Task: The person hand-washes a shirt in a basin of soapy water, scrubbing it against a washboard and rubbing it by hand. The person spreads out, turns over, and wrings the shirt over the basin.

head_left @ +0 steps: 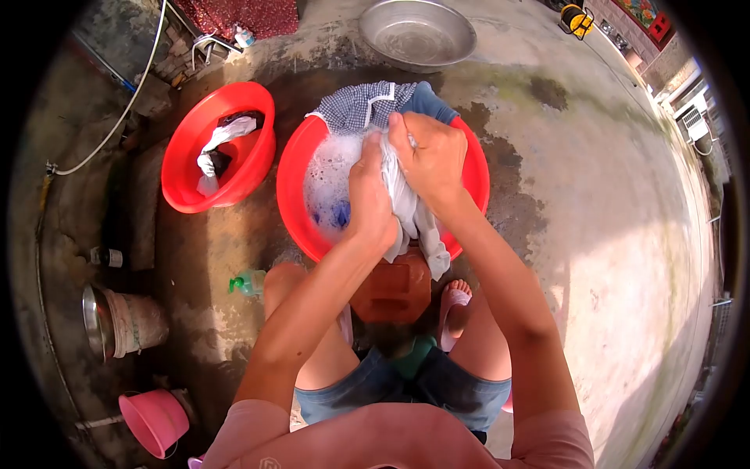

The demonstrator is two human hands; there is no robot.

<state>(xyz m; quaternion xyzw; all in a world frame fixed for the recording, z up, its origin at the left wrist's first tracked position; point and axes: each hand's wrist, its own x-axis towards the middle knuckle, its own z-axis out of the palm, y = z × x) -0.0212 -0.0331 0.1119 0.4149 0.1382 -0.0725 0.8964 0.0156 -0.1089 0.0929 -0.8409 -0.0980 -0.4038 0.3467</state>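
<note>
A large red basin [295, 195] stands in front of me, holding sudsy water [328, 176] with something blue [336, 213] showing through the foam. Over it, both of my hands are closed on a white wet garment [402, 199]: my left hand [371, 195] on its left side, my right hand [431, 156] higher on the right in a fist. The garment's lower end hangs over the basin's near rim. A checked cloth [355, 105] and a blue denim piece [428, 103] drape over the far rim. Below the near rim is a reddish-brown block [391, 291].
At left, a second red basin [180, 176] holds dark and white cloths. A metal basin [418, 35] sits beyond. Nearby are a green-topped bottle [248, 282], a bucket [133, 320], a pink bucket [154, 422] and a hose [129, 109]. The concrete floor [609, 195] is partly wet.
</note>
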